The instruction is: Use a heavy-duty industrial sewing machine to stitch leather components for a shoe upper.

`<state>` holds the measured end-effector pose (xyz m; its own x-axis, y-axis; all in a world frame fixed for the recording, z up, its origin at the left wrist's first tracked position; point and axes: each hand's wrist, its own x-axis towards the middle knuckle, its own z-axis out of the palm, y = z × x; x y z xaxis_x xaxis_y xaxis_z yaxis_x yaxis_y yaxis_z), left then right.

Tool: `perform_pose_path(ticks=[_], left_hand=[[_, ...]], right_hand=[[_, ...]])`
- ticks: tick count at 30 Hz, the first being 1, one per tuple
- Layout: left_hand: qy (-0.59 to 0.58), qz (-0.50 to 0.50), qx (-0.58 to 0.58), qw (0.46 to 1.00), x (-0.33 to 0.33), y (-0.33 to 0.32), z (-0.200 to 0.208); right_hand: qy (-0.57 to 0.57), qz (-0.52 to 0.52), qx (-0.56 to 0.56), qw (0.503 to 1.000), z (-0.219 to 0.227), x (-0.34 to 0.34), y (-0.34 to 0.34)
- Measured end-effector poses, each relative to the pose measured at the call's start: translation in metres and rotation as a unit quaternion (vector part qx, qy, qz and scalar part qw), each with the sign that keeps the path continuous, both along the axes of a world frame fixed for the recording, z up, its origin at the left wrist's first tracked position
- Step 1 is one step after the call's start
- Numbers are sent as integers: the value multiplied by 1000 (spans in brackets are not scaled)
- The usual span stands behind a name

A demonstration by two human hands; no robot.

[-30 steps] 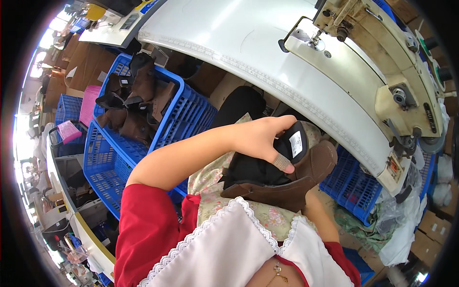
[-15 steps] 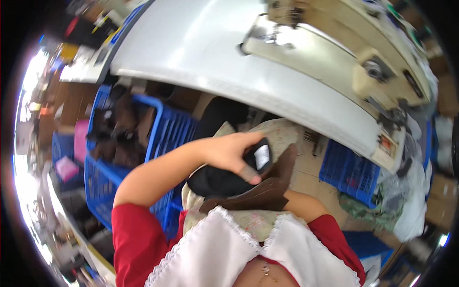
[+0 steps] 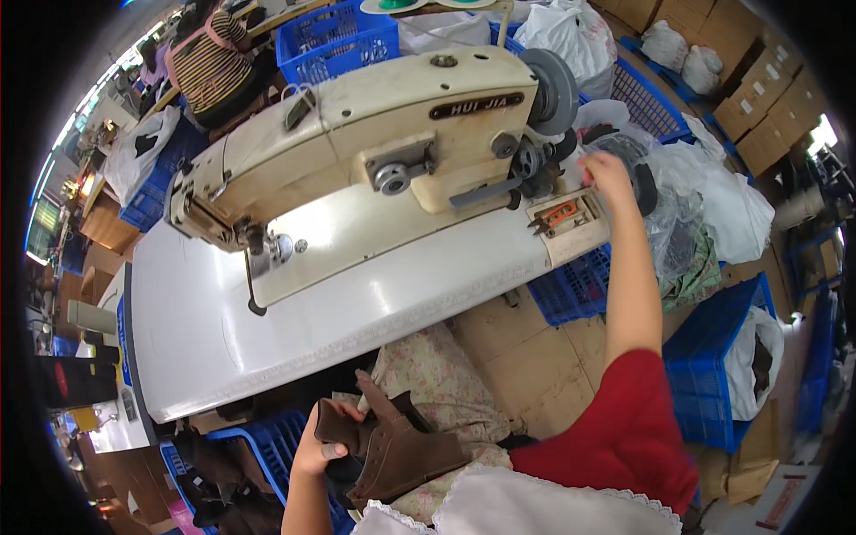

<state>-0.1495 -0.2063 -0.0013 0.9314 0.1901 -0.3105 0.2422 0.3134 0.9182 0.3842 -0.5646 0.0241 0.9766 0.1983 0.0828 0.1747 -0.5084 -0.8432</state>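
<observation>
In my lap, my left hand (image 3: 328, 446) is closed round the edge of a brown shoe upper (image 3: 406, 459) with a row of small holes and dark lining. The thumb lies on the outside. My right arm is stretched far forward to the right end of the sewing machine (image 3: 357, 134). There my right hand (image 3: 610, 176) has its fingers bent and drawn together, beside the dark winder parts below the grey handwheel (image 3: 551, 91). Whatever those fingers hold, if anything, is too small to make out. A shallow tray with an orange-handled tool (image 3: 560, 217) lies just below this hand.
The white sewing table (image 3: 357, 308) stands in front of my lap. At the lower left, a blue crate (image 3: 267, 455) holds brown shoe pieces. Clear plastic bags (image 3: 682, 205) and another blue crate (image 3: 713, 366) are on the right. A person in a striped top (image 3: 209, 71) sits far left.
My right hand, hidden behind the shoe upper before, now reaches out to the machine's right end. The left hand and shoe upper are lower in view, which has swung toward the machine.
</observation>
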Motion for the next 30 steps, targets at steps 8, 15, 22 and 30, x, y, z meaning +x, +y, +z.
perform_pose_path(ticks=[8, 15, 22, 30], left_hand=[[24, 45, 7, 999, 8, 0, 8], [24, 36, -2, 999, 24, 1, 7], [33, -10, 10, 999, 41, 2, 11], [15, -16, 12, 1000, 41, -3, 13]], right_hand=[[-98, -175, -255, 946, -38, 118, 58], [-91, -148, -120, 977, -28, 101, 52], [-100, -155, -100, 978, -16, 82, 38], [-231, -179, -246, 924, -26, 75, 44]])
